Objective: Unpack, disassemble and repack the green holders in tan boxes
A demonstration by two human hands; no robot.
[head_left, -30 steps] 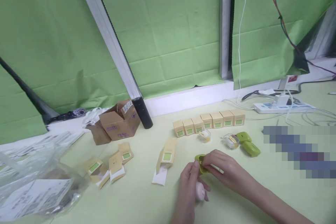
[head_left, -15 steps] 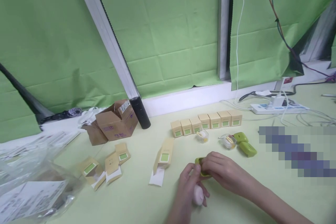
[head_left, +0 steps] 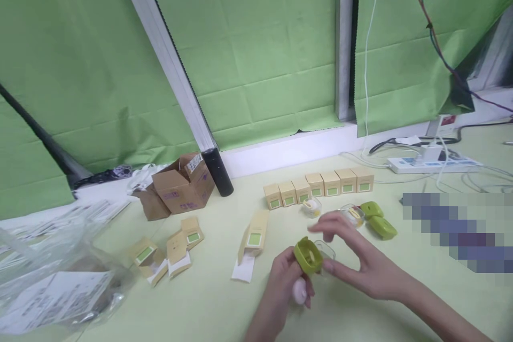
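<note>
My left hand (head_left: 280, 283) is closed around a small olive-green case (head_left: 308, 256), its hollow side turned up and a small pale piece inside. A white rounded object (head_left: 300, 291) is also held in its lower fingers. My right hand (head_left: 360, 256) hovers just right of the case with thumb and fingers apart. Its thumb is close to the case's edge and to a clear plastic shell (head_left: 325, 250); whether they touch, I cannot tell. Beyond lie two clear containers with white and yellow contents (head_left: 311, 207) and a pair of green case halves (head_left: 382, 227).
Several small tan boxes (head_left: 332, 184) stand in a row at the back. Opened tan boxes (head_left: 256, 232) lie left of my hands. Farther left are a brown carton (head_left: 184, 189), a black cylinder (head_left: 217, 172) and a plastic bag (head_left: 60, 283). A power strip (head_left: 435, 164) with cables lies back right.
My right hand has come away from the green case and its fingers have spread. The case's hollow and a clear shell beside it now show. The view has shifted slightly.
</note>
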